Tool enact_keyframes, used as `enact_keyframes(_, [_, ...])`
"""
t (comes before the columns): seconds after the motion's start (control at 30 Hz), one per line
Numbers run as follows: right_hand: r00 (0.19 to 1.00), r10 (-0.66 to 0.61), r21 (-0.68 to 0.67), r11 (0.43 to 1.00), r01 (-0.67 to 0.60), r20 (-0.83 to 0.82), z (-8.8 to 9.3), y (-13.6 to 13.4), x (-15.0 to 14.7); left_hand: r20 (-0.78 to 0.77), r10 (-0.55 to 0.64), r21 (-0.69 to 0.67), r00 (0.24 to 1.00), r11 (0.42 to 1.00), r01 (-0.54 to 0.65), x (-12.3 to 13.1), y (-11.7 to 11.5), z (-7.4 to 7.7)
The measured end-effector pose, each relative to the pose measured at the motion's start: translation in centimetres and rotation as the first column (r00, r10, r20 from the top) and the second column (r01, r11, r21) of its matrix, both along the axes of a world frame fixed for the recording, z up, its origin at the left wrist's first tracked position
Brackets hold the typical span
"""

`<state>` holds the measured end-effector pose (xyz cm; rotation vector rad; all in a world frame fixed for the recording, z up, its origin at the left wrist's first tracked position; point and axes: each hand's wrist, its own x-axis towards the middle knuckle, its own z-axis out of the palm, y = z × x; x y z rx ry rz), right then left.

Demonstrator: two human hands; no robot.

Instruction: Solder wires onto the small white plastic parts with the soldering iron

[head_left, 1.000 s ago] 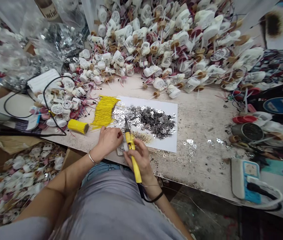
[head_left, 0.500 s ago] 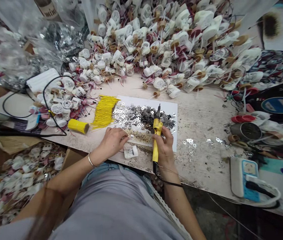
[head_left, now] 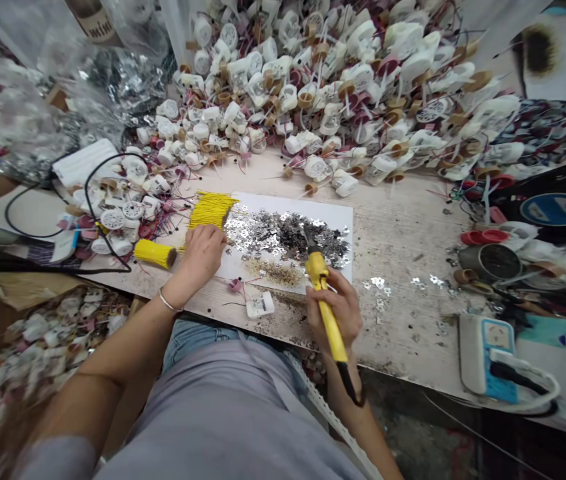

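My left hand (head_left: 201,257) rests at the lower end of a flat bundle of thin yellow wires (head_left: 210,212), its fingers over the wires; any single wire in them is hidden. My right hand (head_left: 335,313) grips a yellow soldering iron (head_left: 319,275), whose tip points into a heap of small silver metal pieces (head_left: 283,235) on a white sheet (head_left: 335,272). Tan granules (head_left: 273,272) lie on the sheet. A small white plastic part (head_left: 260,305) and a pink piece (head_left: 235,285) with thin wires lie on the bench below it.
A wooden bench (head_left: 403,267) carries a huge pile of white plastic parts with wires (head_left: 333,87) along its back. A taped yellow wire bundle (head_left: 155,253) lies left of my left hand. A power strip (head_left: 487,357) sits at front right.
My left hand has moved up and left onto the yellow wires. My right hand has swung the iron down, tip toward the metal heap. A pink piece now lies beside the white part.
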<state>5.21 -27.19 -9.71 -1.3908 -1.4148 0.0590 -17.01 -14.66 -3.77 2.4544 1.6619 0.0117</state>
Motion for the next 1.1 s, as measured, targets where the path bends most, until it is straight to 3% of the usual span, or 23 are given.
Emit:
enact_keyframes(0.07, [0.995, -0.086, 0.025, 0.996, 0.087, -0.048, 0.6, -1.5, 0.5, 0.073, -0.029, 0.012, 0.997, 1.000, 0.028, 0.7, -0.1, 0.3])
enact_keyframes(0.17, [0.995, -0.099, 0.020, 0.995, 0.098, 0.014, 1.3, -4.0, 1.3, 0.200, -0.110, -0.122, 0.974, 0.983, 0.136, 2.9, -0.5, 0.6])
enact_keyframes(0.33, [0.995, -0.039, -0.025, 0.999, 0.041, 0.091, 2.1, -7.3, 2.0, 0.286, -0.272, -0.330, 0.919, 0.872, 0.361, 7.9, -1.7, 0.4])
enact_keyframes(0.47, [0.989, -0.134, -0.057, 0.989, 0.138, 0.069, 2.3, -8.7, 2.3, 0.275, -0.338, -0.300, 0.900, 0.859, 0.414, 10.7, -2.0, -0.5])
enact_keyframes(0.6, [0.981, -0.184, -0.047, 0.981, 0.187, 0.067, 2.2, -8.7, 2.4, 0.261, -0.448, -0.259, 0.855, 0.821, 0.509, 11.9, -1.9, -1.1])
enact_keyframes(0.77, [0.991, -0.133, -0.026, 0.991, 0.134, 0.034, 2.1, -7.8, 2.1, 0.154, -0.348, -0.295, 0.925, 0.877, 0.379, 11.5, -2.6, -0.7])
enact_keyframes(0.93, [0.999, -0.030, -0.036, 0.999, 0.031, 0.033, 1.7, -7.7, 1.7, 0.181, -0.269, -0.361, 0.946, 0.876, 0.319, 9.8, -2.7, 0.1])
enact_keyframes(1.1, [0.998, 0.058, -0.079, 0.995, -0.059, -0.016, 1.8, -8.4, 1.4, 0.197, -0.205, -0.369, 0.959, 0.890, 0.266, 8.8, -2.0, 0.0])
